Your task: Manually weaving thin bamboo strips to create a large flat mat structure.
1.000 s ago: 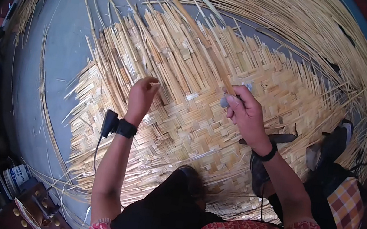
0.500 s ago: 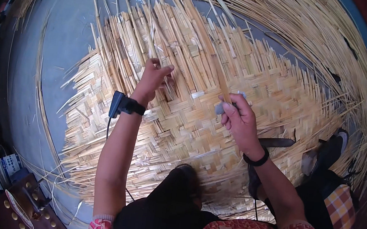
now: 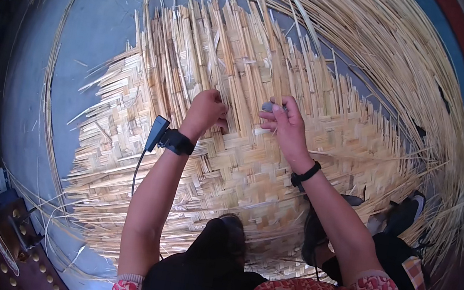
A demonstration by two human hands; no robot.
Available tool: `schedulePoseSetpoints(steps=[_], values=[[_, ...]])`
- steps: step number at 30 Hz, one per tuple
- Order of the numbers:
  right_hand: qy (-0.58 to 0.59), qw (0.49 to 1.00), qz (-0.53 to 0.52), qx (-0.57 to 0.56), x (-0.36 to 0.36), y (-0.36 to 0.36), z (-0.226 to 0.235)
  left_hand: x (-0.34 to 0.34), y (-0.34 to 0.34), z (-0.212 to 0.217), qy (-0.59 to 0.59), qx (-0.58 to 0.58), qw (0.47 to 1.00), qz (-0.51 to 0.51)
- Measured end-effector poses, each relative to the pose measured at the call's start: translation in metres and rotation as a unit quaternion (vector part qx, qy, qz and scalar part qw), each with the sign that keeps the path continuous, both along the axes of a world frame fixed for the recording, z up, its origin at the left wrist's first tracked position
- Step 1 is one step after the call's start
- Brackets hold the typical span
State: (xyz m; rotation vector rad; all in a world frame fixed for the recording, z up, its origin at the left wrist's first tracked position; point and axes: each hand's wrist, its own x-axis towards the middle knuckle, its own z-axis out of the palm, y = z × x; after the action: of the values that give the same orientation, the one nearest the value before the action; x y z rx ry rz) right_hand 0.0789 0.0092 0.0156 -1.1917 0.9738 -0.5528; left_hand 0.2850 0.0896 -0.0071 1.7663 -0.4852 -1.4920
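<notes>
On floor, ragged golden woven mat, left hand's grip unclear, right hand gripping grey lump

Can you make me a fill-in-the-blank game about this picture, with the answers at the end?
1. The right hand holds a small thing coloured ____.
2. Both wristbands are coloured ____.
3. A box with a cord sticks out from the band on the ____ wrist.
4. Beyond the woven mat, the big curving bundle of stalks runs down the picture's ____ side.

Missing words: grey; black; left; right.
</notes>
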Motion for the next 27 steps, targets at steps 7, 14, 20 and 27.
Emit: schedulePoseSetpoints(steps=[7, 14, 20, 27], values=[[-0.036, 0.998, 0.04, 0.021, 0.019, 0.0, -0.008, -0.017, -0.004, -0.002, -0.001, -0.131, 0.983, 0.128], [-0.014, 0.989, 0.075, -0.13, 0.016, 0.026, -0.03, -0.007, 0.025, -0.006, 0.105, -0.181, 0.963, 0.169], [0.176, 0.895, 0.292, -0.288, 0.028, -0.021, -0.013, -0.013, 0.036, 0.047, 0.141, -0.325, 0.88, 0.317], [0.374, 0.756, 0.381, -0.379, -0.008, -0.027, 0.034, -0.048, 0.116, 0.01, -0.062, -0.229, 0.875, 0.422]])
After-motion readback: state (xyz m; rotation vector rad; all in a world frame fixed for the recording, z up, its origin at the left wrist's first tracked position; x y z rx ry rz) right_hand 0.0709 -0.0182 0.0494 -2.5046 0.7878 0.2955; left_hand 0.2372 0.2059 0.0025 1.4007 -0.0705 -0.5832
